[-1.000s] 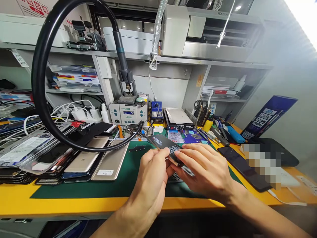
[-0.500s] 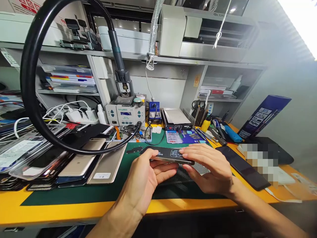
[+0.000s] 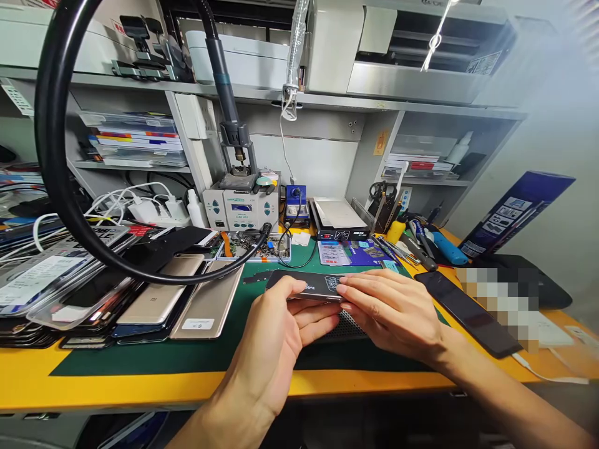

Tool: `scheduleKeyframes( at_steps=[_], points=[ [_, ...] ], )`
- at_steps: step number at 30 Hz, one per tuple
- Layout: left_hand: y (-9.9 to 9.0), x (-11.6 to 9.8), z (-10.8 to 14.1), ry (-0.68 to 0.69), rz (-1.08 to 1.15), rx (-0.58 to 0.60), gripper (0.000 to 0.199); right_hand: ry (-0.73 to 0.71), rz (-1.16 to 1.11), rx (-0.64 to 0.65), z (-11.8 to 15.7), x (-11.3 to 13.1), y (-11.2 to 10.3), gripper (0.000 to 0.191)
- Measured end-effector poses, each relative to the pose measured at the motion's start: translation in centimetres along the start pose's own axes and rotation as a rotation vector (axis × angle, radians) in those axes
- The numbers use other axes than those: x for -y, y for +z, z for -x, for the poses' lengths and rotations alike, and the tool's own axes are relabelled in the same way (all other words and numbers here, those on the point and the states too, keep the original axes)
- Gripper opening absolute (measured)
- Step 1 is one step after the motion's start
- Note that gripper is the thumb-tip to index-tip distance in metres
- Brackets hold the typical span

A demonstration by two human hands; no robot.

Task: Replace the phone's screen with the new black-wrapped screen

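Observation:
A slim black phone-shaped slab [image 3: 311, 285] with white print and a silvery edge is held over the green mat [image 3: 206, 360]. I cannot make out its exact kind. My left hand [image 3: 281, 318] grips its left end, with the thumb on top and the fingers below. My right hand [image 3: 390, 308] is closed round the right end and covers it. Beneath the hands, part of a perforated metal plate [image 3: 347, 325] shows. A thin dark flat piece [image 3: 257, 277] lies on the mat just behind the left thumb.
Stacked phones [image 3: 208, 299] stand at the left. A hot-air station [image 3: 243, 209] with its thick black hose [image 3: 51, 149] arching over them stands at the back, beside a parts tray [image 3: 253, 246]. To the right lie a dark phone [image 3: 468, 315], hand tools [image 3: 421, 249] and a blue box [image 3: 517, 212].
My right hand's fingers have drawn together round the slab's right end, which showed before. The left hand keeps its hold. The whole view has shifted slightly.

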State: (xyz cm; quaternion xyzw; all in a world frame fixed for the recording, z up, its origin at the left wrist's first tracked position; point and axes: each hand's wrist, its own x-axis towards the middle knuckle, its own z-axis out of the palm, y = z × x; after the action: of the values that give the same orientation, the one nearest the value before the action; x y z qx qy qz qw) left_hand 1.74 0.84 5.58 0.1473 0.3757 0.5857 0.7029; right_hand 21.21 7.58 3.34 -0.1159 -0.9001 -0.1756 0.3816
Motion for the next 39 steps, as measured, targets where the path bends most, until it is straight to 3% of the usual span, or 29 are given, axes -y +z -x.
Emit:
scheduleKeyframes(
  at_steps=[6,10,20,26,30,39],
  points=[
    [-0.5,-0.8,-0.4,-0.108,-0.010,-0.002,0.035,0.014,-0.062,-0.017,-0.2,0.1,0.0,0.026],
    [-0.8,-1.3,-0.5,-0.168,-0.023,-0.010,0.036,0.017,-0.047,-0.014,-0.1,0.1,0.1,0.024],
    [-0.4,0.2,1.0,-0.087,-0.008,-0.017,0.036,-0.138,0.053,0.080,-0.5,0.4,0.4,0.023],
    [-1.8,-0.7,0.7,-0.155,-0.110,0.023,0.056,-0.187,0.024,0.054,0.0,0.1,0.1,0.024],
    [-2.6,-1.0,-0.3,-0.226,-0.201,0.041,0.048,-0.150,-0.018,0.014,0.6,-0.2,0.6,0.026],
    [0.1,0.4,1.0,-0.152,-0.250,0.042,0.040,-0.007,0.035,-0.010,0.2,1.0,0.5,0.027]
  ],
)
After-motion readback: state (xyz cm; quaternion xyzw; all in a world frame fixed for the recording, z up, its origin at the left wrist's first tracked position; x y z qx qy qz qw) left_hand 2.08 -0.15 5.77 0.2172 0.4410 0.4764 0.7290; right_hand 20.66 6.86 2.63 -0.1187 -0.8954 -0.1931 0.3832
